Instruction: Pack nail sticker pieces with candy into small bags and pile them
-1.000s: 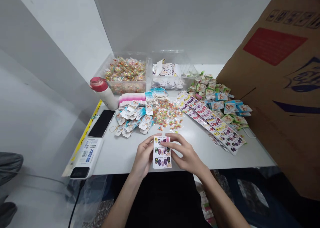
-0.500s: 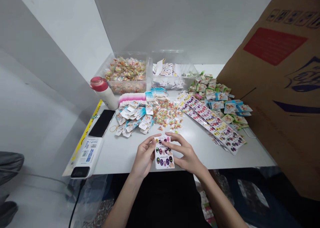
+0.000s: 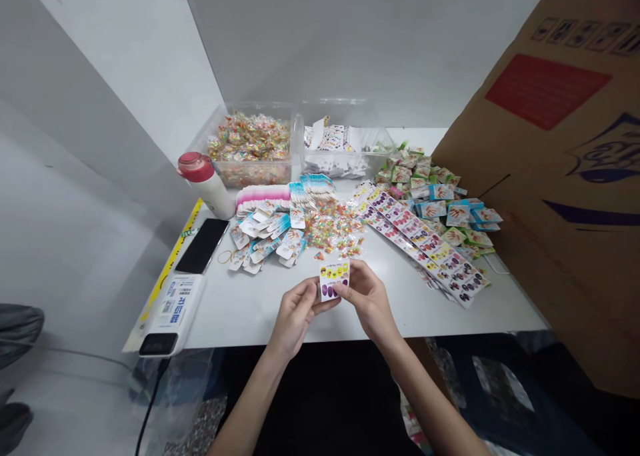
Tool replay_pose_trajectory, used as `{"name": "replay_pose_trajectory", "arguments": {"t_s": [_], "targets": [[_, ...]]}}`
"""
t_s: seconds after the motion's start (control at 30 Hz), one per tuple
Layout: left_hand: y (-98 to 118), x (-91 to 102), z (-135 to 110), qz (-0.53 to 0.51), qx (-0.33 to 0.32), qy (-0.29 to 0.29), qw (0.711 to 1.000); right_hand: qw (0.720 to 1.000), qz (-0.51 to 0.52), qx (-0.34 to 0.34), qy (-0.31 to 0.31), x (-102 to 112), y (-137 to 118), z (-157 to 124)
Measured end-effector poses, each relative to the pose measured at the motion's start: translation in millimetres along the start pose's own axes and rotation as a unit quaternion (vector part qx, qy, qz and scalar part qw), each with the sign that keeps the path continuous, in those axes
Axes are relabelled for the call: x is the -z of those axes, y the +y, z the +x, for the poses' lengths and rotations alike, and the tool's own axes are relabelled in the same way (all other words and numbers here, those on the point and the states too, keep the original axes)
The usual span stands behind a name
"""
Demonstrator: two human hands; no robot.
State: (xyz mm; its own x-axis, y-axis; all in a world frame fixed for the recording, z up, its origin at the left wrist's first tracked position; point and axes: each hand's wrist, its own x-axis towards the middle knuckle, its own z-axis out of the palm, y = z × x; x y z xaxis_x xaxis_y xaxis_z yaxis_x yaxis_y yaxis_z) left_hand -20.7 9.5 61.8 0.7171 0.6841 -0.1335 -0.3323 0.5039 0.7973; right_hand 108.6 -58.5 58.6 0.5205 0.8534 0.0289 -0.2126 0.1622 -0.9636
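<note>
A small nail sticker sheet (image 3: 333,275) is held up over the table's front edge, folded or shortened, with yellow designs above purple ones. My right hand (image 3: 371,304) pinches it, thumb across the front and fingers behind. My left hand (image 3: 294,315) is closed at its left and lower edge, fingertips reaching beneath it. Beyond the hands lies a heap of small clear packets (image 3: 334,228) with bright coloured contents. Several long nail sticker strips (image 3: 425,243) lie stacked at a slant to the right. Small printed cards (image 3: 267,236) are piled on the left.
At the back stand a clear bin of packets (image 3: 255,171) and a clear bin of sticker sheets (image 3: 337,163). Folded cards (image 3: 453,213) heap up beside a large cardboard box (image 3: 540,196). A bottle (image 3: 215,193), a phone (image 3: 203,246) and a white cabled device (image 3: 176,313) line the left.
The longer sheet with three rows of designs now appears as a shorter two-row piece, raised slightly. My right thumb has come onto its front, and my left fingers have moved beneath it.
</note>
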Motion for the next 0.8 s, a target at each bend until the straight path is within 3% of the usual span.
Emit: {"name": "replay_pose_trajectory", "arguments": {"t_s": [0.17,0.23,0.3,0.37,0.43,0.53,0.6,0.7,0.8], "targets": [[2.9,-5.8,-2.3,0.107,-0.002,0.022,0.994,0.997,0.003,-0.067,-0.036,-2.7,-3.4,5.3],[2.9,-7.0,-0.9,0.112,0.007,0.048,0.992,0.998,-0.023,-0.041,-0.048,0.1,-5.1,6.9],[2.9,-6.5,0.9,0.100,0.015,0.071,0.992,0.993,-0.100,0.035,-0.060,5.5,-6.2,7.6],[3.4,-3.9,1.8,0.080,0.026,0.077,0.993,0.965,-0.206,0.140,-0.086,13.0,-6.8,7.1],[4.0,0.3,1.2,0.054,0.038,0.056,0.996,0.919,-0.297,0.229,-0.123,21.3,-6.9,5.8],[3.0,7.7,-1.3,-0.006,0.050,0.010,0.999,0.863,-0.378,0.287,-0.171,31.2,-6.9,3.4],[-0.3,12.2,-2.1,-0.025,0.052,0.012,0.998,0.846,-0.406,0.282,-0.197,34.7,-6.6,3.3],[-10.1,17.3,0.6,0.042,0.043,0.063,0.996,0.855,-0.399,0.230,-0.237,35.8,-2.3,10.9],[-23.9,22.1,8.8,0.141,0.004,0.116,0.983,0.884,-0.399,0.167,-0.180,33.1,10.3,35.3]]}}
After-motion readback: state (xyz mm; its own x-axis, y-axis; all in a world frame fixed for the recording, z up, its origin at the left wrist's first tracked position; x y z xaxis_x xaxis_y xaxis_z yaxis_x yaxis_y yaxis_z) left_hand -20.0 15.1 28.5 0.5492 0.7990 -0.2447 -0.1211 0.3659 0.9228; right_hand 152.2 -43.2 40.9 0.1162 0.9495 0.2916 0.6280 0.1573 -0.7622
